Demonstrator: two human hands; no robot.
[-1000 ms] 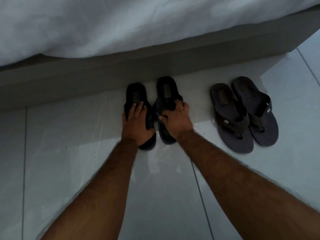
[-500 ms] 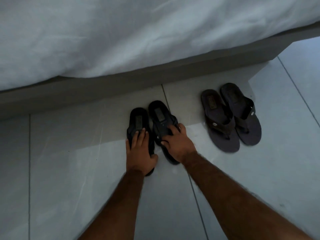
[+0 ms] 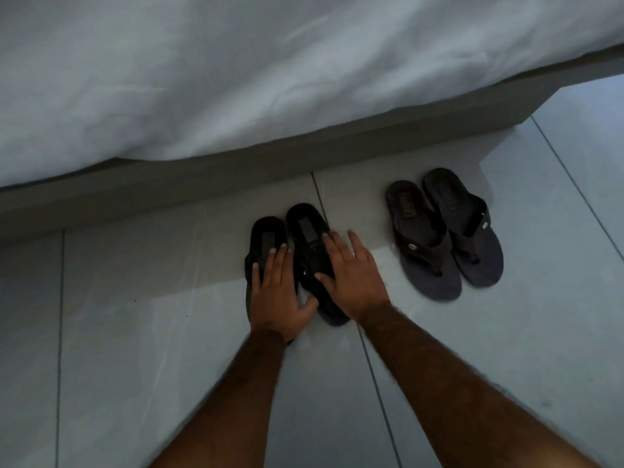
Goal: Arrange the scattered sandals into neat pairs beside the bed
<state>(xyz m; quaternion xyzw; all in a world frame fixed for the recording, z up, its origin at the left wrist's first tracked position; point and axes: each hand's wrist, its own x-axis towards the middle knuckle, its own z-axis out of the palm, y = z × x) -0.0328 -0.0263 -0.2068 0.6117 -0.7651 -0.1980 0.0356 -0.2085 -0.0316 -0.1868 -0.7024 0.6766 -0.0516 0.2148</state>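
Two black sandals [image 3: 297, 251] lay side by side on the tiled floor [image 3: 135, 298] just in front of the bed [image 3: 236, 79] base, heels toward it. The left hand [image 3: 277, 295] rested flat on the left one, its grip open with fingers spread. The right hand [image 3: 351, 278] lay flat over the right one, grip likewise open, holding nothing. A grey pair of sandals [image 3: 445, 231] sat together nearer the bed's corner, well apart from both hands

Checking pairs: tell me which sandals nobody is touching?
The brown pair on the right lies free; the black pair sits under the left hand and right hand.
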